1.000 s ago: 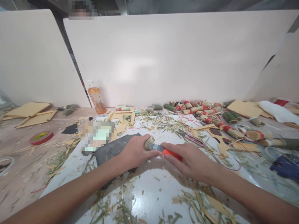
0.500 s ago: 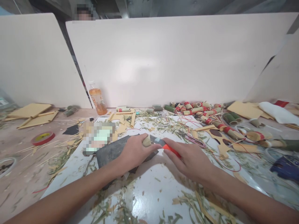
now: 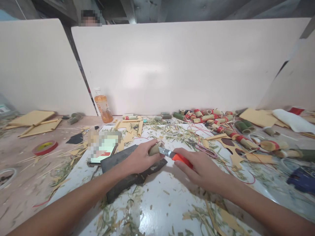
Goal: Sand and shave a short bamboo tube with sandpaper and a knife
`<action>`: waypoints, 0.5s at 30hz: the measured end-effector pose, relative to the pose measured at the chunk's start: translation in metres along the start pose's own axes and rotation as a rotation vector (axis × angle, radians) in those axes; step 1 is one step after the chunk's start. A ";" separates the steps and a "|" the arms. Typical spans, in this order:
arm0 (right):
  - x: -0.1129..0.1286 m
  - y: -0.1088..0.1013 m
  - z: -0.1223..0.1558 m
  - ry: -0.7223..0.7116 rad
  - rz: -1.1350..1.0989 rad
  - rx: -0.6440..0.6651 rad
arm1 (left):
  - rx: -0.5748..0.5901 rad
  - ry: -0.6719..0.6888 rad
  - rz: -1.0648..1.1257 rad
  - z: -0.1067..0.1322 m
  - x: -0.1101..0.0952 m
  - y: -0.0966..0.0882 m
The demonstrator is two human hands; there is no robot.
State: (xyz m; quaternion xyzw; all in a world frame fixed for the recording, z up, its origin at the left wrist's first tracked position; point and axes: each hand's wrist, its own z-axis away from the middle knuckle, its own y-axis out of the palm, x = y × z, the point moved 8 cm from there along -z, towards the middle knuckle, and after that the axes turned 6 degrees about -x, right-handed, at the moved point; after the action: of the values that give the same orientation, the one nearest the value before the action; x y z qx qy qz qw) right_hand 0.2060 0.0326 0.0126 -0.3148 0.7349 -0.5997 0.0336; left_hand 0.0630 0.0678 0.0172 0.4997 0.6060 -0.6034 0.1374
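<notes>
My left hand (image 3: 140, 158) is closed round a short piece of bamboo tube (image 3: 156, 149), held over a dark cleaver (image 3: 128, 168) that lies flat on the white sheet (image 3: 157, 203). My right hand (image 3: 197, 166) grips an orange utility knife (image 3: 176, 156). Its silver blade tip touches the end of the bamboo piece. Both forearms reach in from the bottom edge.
Green shavings and tan offcuts litter the sheet. A pile of bamboo tubes with red tape (image 3: 211, 117) lies at the back right. An orange drink bottle (image 3: 103, 106) stands by the white partition (image 3: 187, 62). A phone (image 3: 102, 147), a red tape roll (image 3: 45, 147) and tan boards (image 3: 34, 119) lie left.
The knife blade has worked along the end of the bamboo piece with small strokes. Both hands stayed in nearly the same spot, and the view tilted slightly upward.
</notes>
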 end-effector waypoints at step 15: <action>-0.006 -0.001 0.000 0.081 -0.176 -0.019 | 0.066 -0.117 0.479 0.002 0.012 0.012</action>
State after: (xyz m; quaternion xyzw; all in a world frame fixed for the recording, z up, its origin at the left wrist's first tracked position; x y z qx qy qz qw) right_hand 0.2112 0.0362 0.0114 -0.3542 0.7109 -0.6054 -0.0520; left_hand 0.0656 0.0689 0.0002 0.5976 0.4411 -0.6009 0.2952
